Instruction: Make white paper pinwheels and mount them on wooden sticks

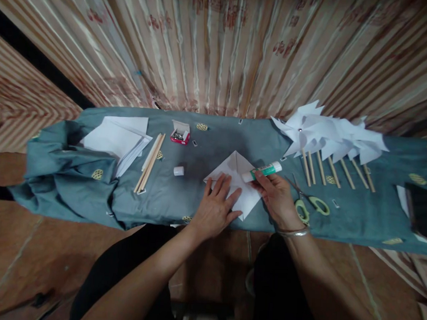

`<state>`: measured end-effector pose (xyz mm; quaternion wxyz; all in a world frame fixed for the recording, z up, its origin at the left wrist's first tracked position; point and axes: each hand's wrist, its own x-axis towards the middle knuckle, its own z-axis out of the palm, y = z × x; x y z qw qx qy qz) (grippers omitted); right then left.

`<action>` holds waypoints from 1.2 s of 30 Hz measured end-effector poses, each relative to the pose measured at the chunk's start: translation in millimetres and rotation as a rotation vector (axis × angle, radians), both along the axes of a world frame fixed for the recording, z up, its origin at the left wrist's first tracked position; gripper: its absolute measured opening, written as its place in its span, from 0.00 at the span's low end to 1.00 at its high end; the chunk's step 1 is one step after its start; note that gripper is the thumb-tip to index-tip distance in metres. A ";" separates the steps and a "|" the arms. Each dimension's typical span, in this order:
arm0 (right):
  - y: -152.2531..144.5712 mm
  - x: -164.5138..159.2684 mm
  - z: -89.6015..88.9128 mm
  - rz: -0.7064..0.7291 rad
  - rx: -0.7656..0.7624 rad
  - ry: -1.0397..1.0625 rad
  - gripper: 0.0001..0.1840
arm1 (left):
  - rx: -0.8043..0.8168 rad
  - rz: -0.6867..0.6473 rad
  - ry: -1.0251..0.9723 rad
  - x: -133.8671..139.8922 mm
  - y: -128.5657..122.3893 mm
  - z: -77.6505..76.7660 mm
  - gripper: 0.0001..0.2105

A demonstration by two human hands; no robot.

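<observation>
A white paper square (235, 163) lies turned like a diamond in front of me, with cut lines running in from its corners. My left hand (216, 203) rests flat on its left part, fingers spread. In my right hand (276, 197) is a green and white glue stick (268, 169), gripped between thumb and fingers. The glue stick's uncapped end is over the right part of the paper; whether it touches I cannot tell. A white cap (178, 171) stands apart on the cloth to the left. Green-handled scissors (317, 204) lie just right of my right hand.
Several paper pinwheels (338, 138) on wooden sticks lie at the right. Farther left are a small red box (180, 134) of metal pins, loose wooden sticks (150, 164) and stacked white paper (116, 138). A dark device (423, 209) sits at the right end of the green cloth (222, 127).
</observation>
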<state>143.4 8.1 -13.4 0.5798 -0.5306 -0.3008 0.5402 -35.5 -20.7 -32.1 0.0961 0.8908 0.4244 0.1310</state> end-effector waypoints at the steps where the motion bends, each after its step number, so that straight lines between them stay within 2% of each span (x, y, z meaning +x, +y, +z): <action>1: 0.1 0.6 -0.5 -0.003 0.006 -0.008 0.18 | 0.004 -0.003 -0.001 0.0 0.6 0.2 0.28; 9: -1.9 9.4 -9.5 0.012 0.007 -0.079 0.18 | 0.036 -0.017 0.004 2.3 7.8 2.1 0.26; 14: -2.0 6.3 -6.2 0.050 0.018 -0.077 0.18 | 0.069 -0.039 0.019 5.9 11.7 -1.9 0.25; 21: 0.6 1.2 -1.5 -0.006 0.029 -0.051 0.22 | 0.122 -0.051 0.021 6.9 14.1 -3.5 0.24; 27: 0.3 2.8 3.7 0.029 0.025 -0.100 0.21 | 0.146 -0.041 0.017 7.6 15.9 -4.0 0.22; 32: 1.7 6.2 1.9 0.069 -0.013 -0.176 0.21 | 0.173 -0.048 -0.001 6.8 17.4 -6.1 0.22; 36: 5.5 7.2 -0.6 0.042 -0.022 -0.167 0.23 | 0.198 -0.055 -0.016 6.4 18.8 -9.2 0.21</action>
